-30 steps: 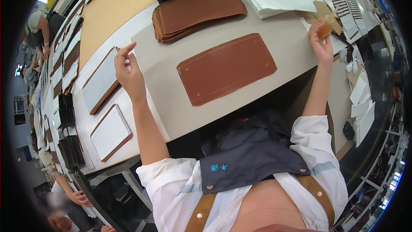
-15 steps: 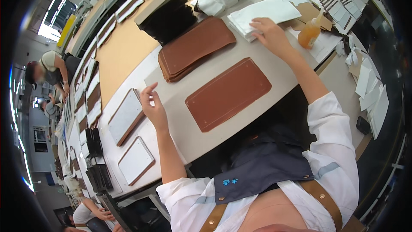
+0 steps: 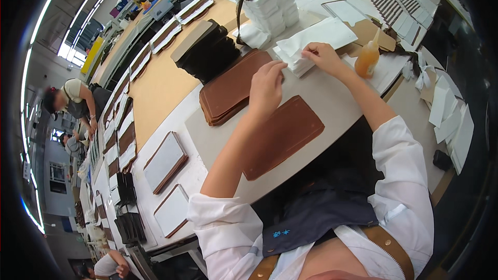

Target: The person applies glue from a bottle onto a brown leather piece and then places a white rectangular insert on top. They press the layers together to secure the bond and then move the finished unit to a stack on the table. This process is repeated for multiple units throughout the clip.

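My right hand (image 3: 322, 58) pinches the near corner of a white sheet (image 3: 332, 33) on top of a folded-looking white stack. Close to that stack, my left hand (image 3: 266, 87) reaches over the table, its fingers stretched out and holding nothing visible. Beneath my left forearm lies a single flat brown leather-like panel (image 3: 290, 135) with clipped corners, partly covered by the arm. Behind my left hand is a stack of similar brown panels (image 3: 228, 98), and the hand overlaps its right part in view.
A black stack (image 3: 207, 54) stands beyond the brown panels, beside tall white bundles (image 3: 267, 5). An orange glue-like bottle (image 3: 367, 59) stands at right. White-topped panels (image 3: 166, 161) lie at left. Co-workers (image 3: 78, 98) stand along the table's far left.
My left hand has swung right and away from me, over the brown panel towards the white stack. My right hand's fingers have closed on the sheet's corner. The view has shifted slightly.
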